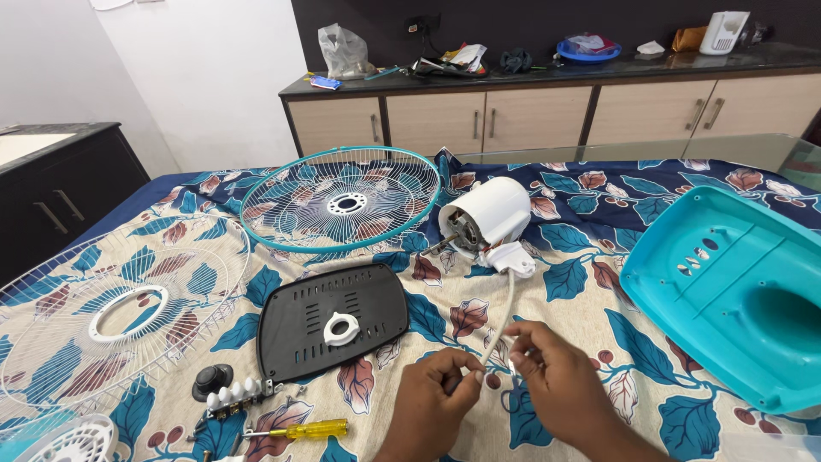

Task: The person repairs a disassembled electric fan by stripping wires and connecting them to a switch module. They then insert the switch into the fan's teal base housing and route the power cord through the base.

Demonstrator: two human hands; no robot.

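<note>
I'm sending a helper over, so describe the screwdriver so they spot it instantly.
On the leaf-patterned cloth, look near the front edge, below the black plate. The screwdriver lies flat there beside a row of white buttons; it alone has a clear yellow handle.

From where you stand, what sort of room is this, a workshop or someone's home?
Most likely a home room used as a makeshift repair spot: a leaf-patterned cloth covers the table, a sideboard with household clutter stands along the wall, and fan parts such as the motor lie about.
</note>
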